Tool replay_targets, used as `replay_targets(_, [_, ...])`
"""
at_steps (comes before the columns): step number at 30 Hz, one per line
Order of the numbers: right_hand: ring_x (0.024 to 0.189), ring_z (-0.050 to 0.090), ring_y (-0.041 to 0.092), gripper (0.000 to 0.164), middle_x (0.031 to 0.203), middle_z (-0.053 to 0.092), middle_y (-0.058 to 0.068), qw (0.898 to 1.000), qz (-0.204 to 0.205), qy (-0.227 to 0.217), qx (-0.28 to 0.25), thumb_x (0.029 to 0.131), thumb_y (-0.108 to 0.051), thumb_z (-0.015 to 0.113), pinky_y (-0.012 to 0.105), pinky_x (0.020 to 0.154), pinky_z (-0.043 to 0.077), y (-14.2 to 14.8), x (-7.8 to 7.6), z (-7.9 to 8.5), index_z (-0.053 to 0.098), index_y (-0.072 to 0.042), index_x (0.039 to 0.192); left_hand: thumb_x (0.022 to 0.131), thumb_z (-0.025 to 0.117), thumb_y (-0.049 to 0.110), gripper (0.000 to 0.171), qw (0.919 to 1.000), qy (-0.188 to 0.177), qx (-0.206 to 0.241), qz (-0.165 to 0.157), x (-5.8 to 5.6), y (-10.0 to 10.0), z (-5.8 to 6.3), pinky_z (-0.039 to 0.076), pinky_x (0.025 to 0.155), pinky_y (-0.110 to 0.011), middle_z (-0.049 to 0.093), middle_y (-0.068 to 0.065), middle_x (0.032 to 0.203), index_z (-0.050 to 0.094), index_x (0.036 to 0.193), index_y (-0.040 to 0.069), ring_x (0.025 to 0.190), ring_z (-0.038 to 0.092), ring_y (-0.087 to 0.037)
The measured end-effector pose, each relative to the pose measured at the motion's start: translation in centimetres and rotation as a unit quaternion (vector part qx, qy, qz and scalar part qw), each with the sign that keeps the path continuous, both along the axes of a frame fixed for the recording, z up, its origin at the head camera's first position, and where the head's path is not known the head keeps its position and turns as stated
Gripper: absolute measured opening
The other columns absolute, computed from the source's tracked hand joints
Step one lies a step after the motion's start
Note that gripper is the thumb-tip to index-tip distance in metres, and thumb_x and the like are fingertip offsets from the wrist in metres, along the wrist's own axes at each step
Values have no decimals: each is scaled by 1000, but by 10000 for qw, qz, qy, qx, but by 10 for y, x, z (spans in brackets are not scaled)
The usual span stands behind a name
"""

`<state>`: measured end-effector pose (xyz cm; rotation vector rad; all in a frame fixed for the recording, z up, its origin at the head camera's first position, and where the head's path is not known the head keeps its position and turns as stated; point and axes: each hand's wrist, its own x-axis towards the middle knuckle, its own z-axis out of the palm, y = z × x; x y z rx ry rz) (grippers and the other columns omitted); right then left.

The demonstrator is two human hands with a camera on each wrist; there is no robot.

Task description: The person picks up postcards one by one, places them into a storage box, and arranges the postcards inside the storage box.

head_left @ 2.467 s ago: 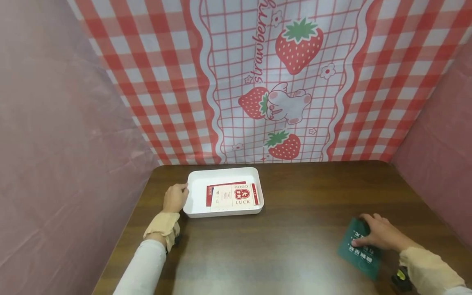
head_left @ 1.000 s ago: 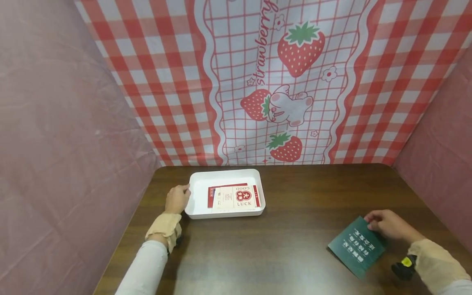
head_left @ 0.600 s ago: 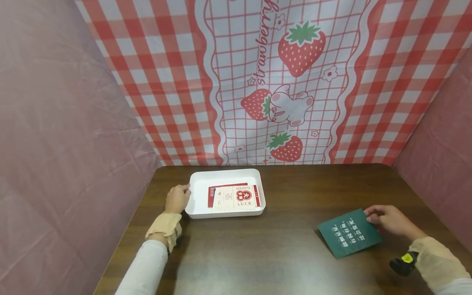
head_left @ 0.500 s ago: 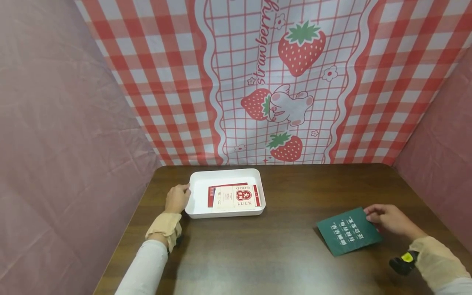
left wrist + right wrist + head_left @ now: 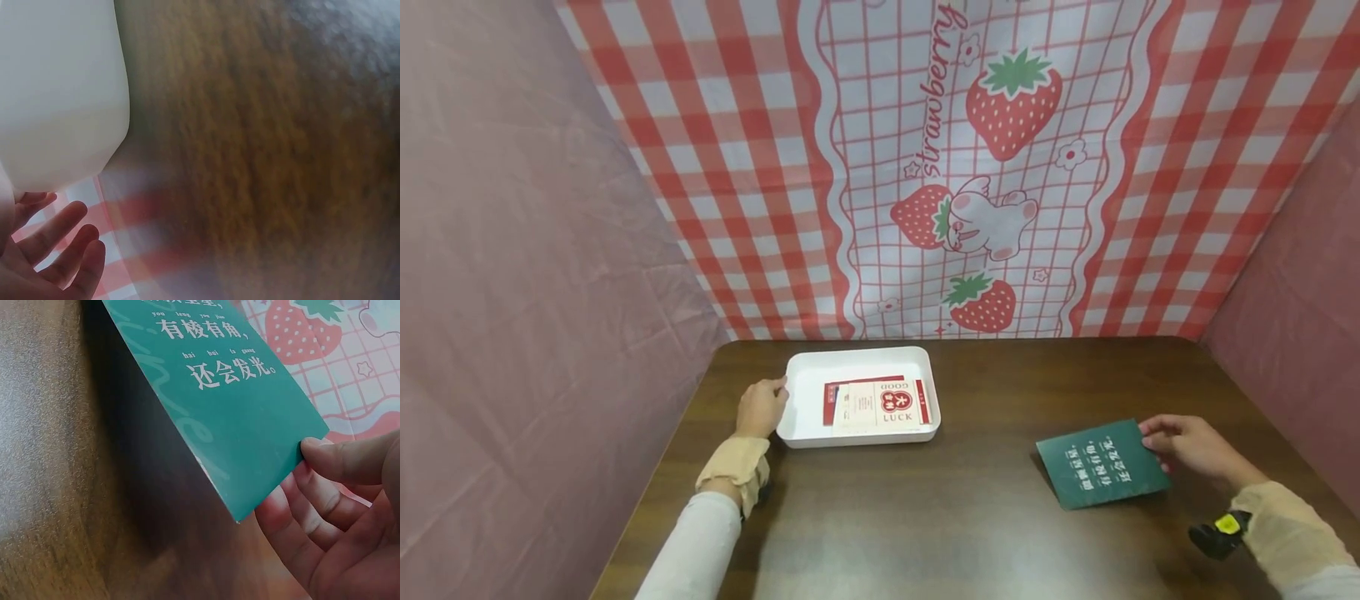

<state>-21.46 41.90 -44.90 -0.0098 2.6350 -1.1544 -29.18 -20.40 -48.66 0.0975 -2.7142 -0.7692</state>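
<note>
My right hand (image 5: 1195,448) pinches the right edge of a green card (image 5: 1103,463) printed with white Chinese characters. In the right wrist view the thumb lies on the card's face, with the fingers (image 5: 325,500) behind it. The card tilts above the table, its shadow beneath. At the far left, my left hand (image 5: 762,407) holds the left rim of a white rectangular tray (image 5: 805,429). A cream "GOOD LUCK" card (image 5: 859,408) lies in the tray over a red one (image 5: 830,404). In the left wrist view several fingers (image 5: 59,231) spread below the tray's side; the thumb is hidden.
Both hands work over a brown wooden table (image 5: 970,500). A red-and-white strawberry cloth (image 5: 985,208) hangs behind its far edge. Pinkish curtains (image 5: 550,292) stand on both sides. A black device with a yellow patch (image 5: 1219,533) sits at my right wrist.
The green card has come up off the table in my right hand, turned counterclockwise and shifted left. My grip moved to its right edge. The left hand and tray stay in place.
</note>
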Motion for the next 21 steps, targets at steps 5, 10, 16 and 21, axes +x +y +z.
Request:
replay_targets(5, [71,55,12,43,88,59,8,9999,-26,39,-139,90,-26,50,29,61,52,-3,-2,3,47,8,116,82,53,16,31,10000,-1,-4,1,1,0,-3,47,80,-48,65,-13,110,66,110,11,98,61,-38])
replay_targets(10, [70,56,12,43,88,60,8,9997,-38,103,-228,92,-25,48,29,61,52,-7,-6,6,46,10,117,82,53,16,31,10000,-10,-22,-8,1,-1,-3,47,80,-48,65,-13,109,66,109,11,98,61,-38])
replay_targets(16, [72,58,12,45,88,60,6,9990,-169,47,-413,92,-25,48,29,64,53,-10,-8,7,43,10,119,82,53,16,31,10000,-83,-46,-30,1,-1,-4,47,81,-48,65,-13,110,66,110,11,99,61,-38])
replay_targets(21, [75,59,12,48,92,60,6,9989,-228,94,-398,92,-29,48,28,67,53,-13,-12,6,42,9,121,82,52,16,32,9999,-77,-47,-55,0,-1,-2,47,83,-48,65,-14,111,65,110,10,101,60,-37])
